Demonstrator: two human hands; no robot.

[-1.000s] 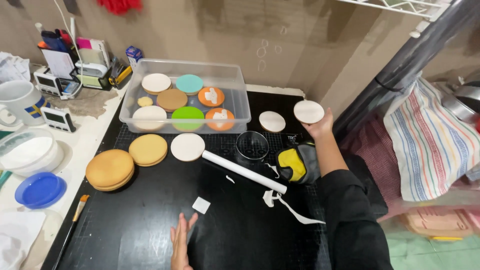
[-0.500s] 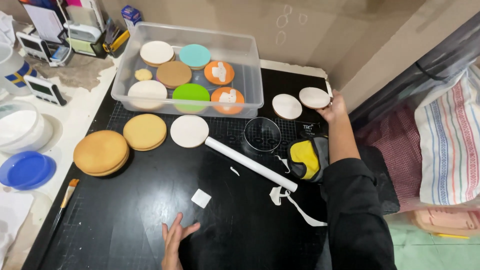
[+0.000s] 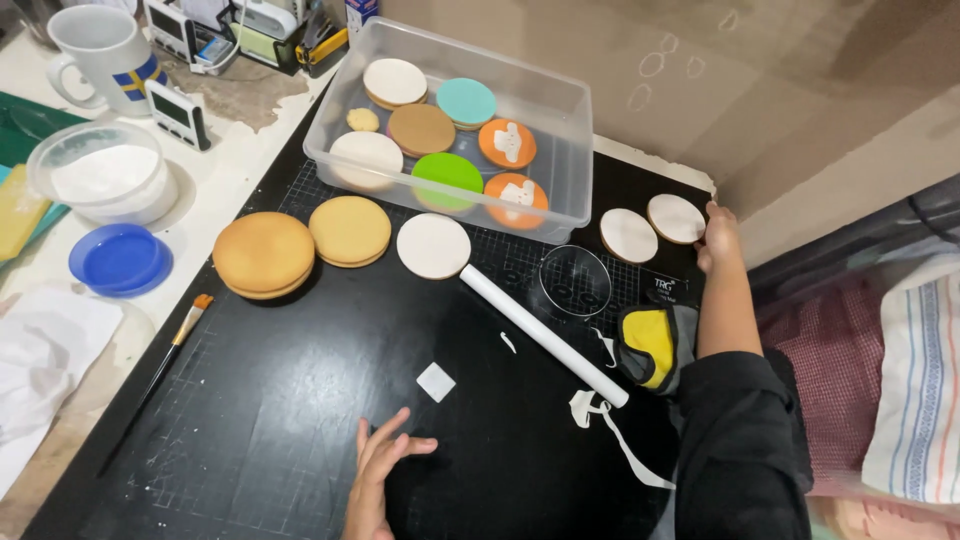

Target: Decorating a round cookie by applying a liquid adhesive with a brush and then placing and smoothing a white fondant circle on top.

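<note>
The right hand rests at the far right edge of the black cutting mat, fingers loosely curled and touching the rim of a white round disc (gripping nothing). A second white disc lies just beside it. The left hand lies flat on the mat, fingers spread open, near a small white square. A white rolling pin lies diagonally between the hands, beside a clear ring cutter.
</note>
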